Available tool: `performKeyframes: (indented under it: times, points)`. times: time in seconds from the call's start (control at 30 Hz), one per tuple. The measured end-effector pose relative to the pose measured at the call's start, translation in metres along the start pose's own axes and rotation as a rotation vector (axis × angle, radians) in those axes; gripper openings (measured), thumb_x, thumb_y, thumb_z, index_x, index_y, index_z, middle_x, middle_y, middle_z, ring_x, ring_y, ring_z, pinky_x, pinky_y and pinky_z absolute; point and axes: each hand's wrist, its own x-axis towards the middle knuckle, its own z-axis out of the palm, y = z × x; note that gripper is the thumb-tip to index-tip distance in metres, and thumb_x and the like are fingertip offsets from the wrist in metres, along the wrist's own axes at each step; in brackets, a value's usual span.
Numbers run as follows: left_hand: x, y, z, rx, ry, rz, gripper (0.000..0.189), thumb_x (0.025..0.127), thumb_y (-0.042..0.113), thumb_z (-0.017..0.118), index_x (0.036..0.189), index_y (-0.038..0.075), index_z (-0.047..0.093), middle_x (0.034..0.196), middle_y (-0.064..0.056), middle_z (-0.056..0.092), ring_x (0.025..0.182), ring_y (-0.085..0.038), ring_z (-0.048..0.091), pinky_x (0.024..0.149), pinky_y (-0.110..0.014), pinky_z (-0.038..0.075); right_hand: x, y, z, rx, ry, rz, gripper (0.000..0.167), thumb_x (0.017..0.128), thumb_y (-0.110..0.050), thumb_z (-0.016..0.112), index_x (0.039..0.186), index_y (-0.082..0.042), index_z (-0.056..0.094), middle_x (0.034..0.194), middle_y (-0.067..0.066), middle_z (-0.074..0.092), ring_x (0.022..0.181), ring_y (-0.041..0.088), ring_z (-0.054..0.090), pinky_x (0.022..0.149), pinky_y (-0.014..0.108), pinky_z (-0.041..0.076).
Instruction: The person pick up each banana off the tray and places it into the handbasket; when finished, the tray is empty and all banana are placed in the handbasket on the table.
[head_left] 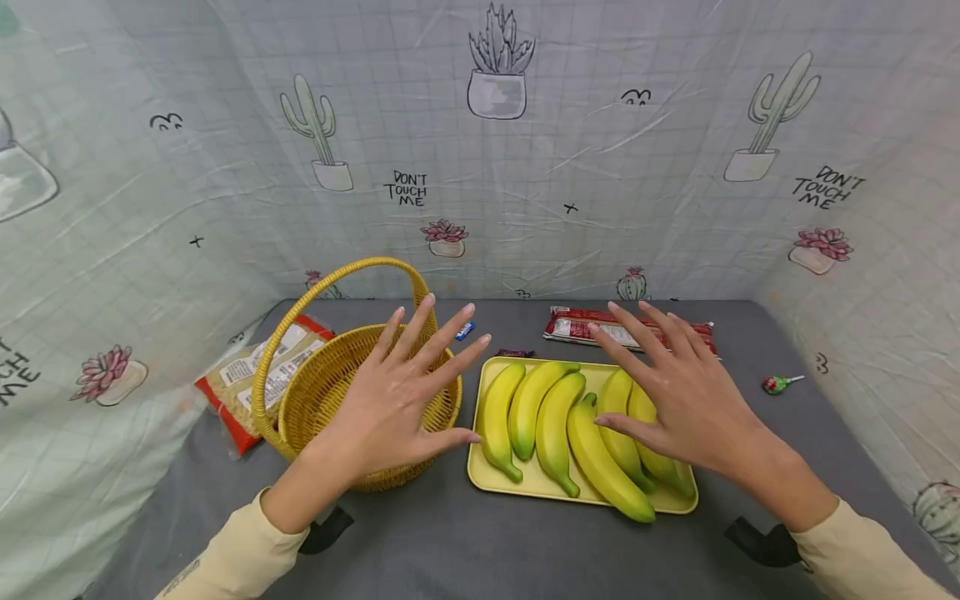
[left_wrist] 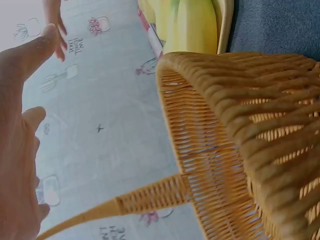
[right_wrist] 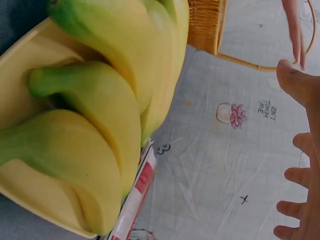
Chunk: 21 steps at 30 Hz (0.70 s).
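My left hand [head_left: 393,400] hovers over the yellow wicker basket [head_left: 313,392], its fingers spread and nothing in it. Above the right part of a pale yellow tray [head_left: 540,490] is my right hand [head_left: 686,396], also with fingers spread and holding nothing. Several yellow bananas [head_left: 553,433] with greenish tips lie side by side on the tray; my right hand partly covers those at the right end. In the left wrist view the basket [left_wrist: 215,140] stands beside the hand, apart from the fingers. The right wrist view shows the bananas [right_wrist: 95,100] close up.
A red and clear food packet [head_left: 262,375] lies behind the basket on the left. Behind the tray are a long red and white packet [head_left: 577,327], a small dark wrapper [head_left: 516,353] and a small blue wrapper [head_left: 465,330]. A lollipop [head_left: 780,383] lies at the right. Printed cloth [head_left: 555,167] encloses the grey table.
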Motion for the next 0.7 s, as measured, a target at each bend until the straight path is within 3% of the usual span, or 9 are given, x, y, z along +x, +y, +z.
performKeyframes:
  times: [0.23, 0.5, 0.7]
  points:
    - [-0.010, 0.002, -0.020, 0.003, 0.043, -0.021, 0.105, 0.088, 0.083, 0.060, 0.170, 0.025, 0.029, 0.177, -0.004, 0.009, 0.160, -0.041, -0.002, 0.125, -0.066, 0.001, -0.009, 0.005, -0.002, -0.008, -0.016, 0.017, 0.093, 0.098, -0.082, 0.042, 0.166, -0.018, 0.040, 0.172, 0.012, 0.025, 0.154, 0.045, 0.024, 0.118, 0.069, 0.027]
    - [-0.022, 0.003, -0.040, 0.017, 0.062, -0.043, 0.102, 0.088, 0.078, 0.065, 0.169, 0.025, 0.032, 0.176, -0.005, 0.011, 0.159, -0.042, 0.000, 0.124, -0.068, 0.002, -0.021, 0.013, -0.003, -0.026, -0.017, 0.044, 0.094, 0.097, -0.083, 0.042, 0.165, -0.018, 0.041, 0.169, 0.015, 0.030, 0.150, 0.047, 0.030, 0.120, 0.071, 0.022]
    - [-0.031, 0.000, -0.053, 0.030, 0.102, -0.052, 0.087, 0.098, 0.075, 0.051, 0.167, 0.024, 0.037, 0.175, -0.007, 0.016, 0.159, -0.044, 0.003, 0.123, -0.070, 0.004, -0.029, 0.017, -0.002, -0.037, -0.029, 0.060, 0.096, 0.097, -0.084, 0.038, 0.165, -0.016, 0.041, 0.167, 0.017, 0.033, 0.147, 0.048, 0.033, 0.117, 0.071, 0.027]
